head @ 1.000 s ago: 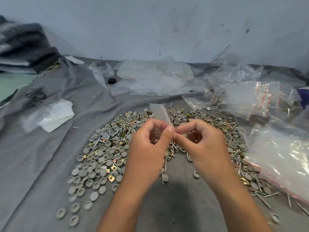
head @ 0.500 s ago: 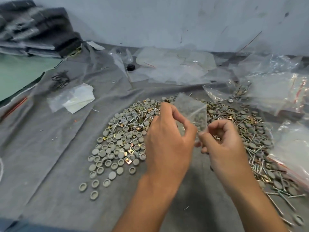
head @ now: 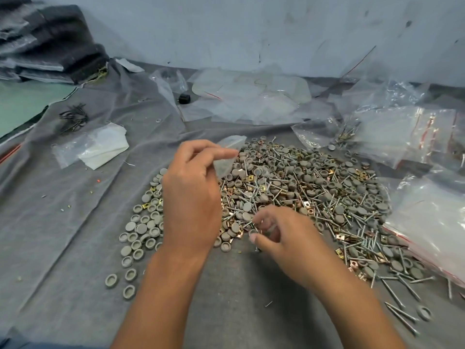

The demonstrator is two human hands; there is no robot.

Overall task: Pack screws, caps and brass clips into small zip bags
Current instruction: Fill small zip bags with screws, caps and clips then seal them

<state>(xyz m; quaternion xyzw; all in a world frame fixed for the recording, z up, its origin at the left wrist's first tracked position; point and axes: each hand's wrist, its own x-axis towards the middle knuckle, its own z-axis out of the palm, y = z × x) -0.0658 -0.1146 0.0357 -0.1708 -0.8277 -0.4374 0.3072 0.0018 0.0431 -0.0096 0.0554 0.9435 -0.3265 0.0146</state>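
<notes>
— Hands first: where are they?

— Left hand [head: 191, 197] is raised over the near-left part of the pile, its grip pinching a small clear zip bag [head: 227, 157] by one edge between thumb and fingers; the bag hangs above the hardware. Right hand [head: 284, 238] is down at the near edge of the pile, fingers curled, its grip pinching what looks like a screw or two. The fingertips are blurred, so exactly what it holds is hard to tell.

— And the hardware itself?

— Grey round caps [head: 141, 227], silver screws [head: 334, 210] and brass clips [head: 250, 178] lie mixed in one broad heap on a grey cloth [head: 63, 222] covering the table. Caps dominate the left side; long screws trail off to the near right.

— Anything around it?

— Clear bags with red zip strips [head: 412, 132] lie at the right, some with hardware inside. A bigger clear bag [head: 432, 222] touches the heap's right edge. More loose plastic [head: 251, 102] lies by the wall, with a small black object [head: 185, 98] beside it. At the left sit a flat clear bag with white paper [head: 93, 149], a tangle of dark wire pieces [head: 74, 117] and folded dark fabric [head: 47, 44].
</notes>
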